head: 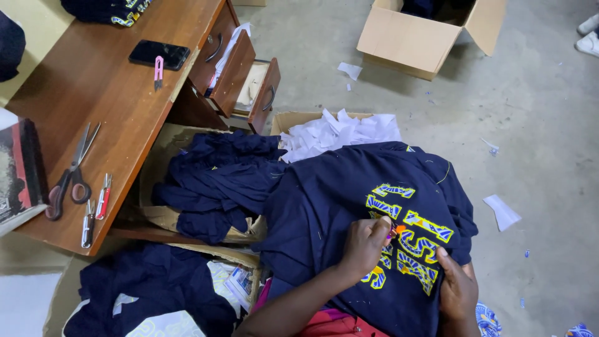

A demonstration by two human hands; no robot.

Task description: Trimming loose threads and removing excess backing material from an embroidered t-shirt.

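Note:
A navy shirt (337, 206) with a yellow and blue stitched design (412, 240) lies spread over my lap. My left hand (364, 246) rests on the design, its fingers pinched on a small orange-pink snipper (395, 230) at the stitching. My right hand (458, 290) grips the shirt's fabric at the lower right edge of the design, thumb on top.
A wooden desk (118, 93) at left carries scissors (72, 175), small snippers (97, 209), a pink clipper (158, 70) and a black phone (159, 54); its drawers (240, 78) are open. Navy garments (215, 181) fill a box, white paper scraps (340, 134) another. A cardboard box (424, 34) stands beyond, shoes (588, 34) at top right.

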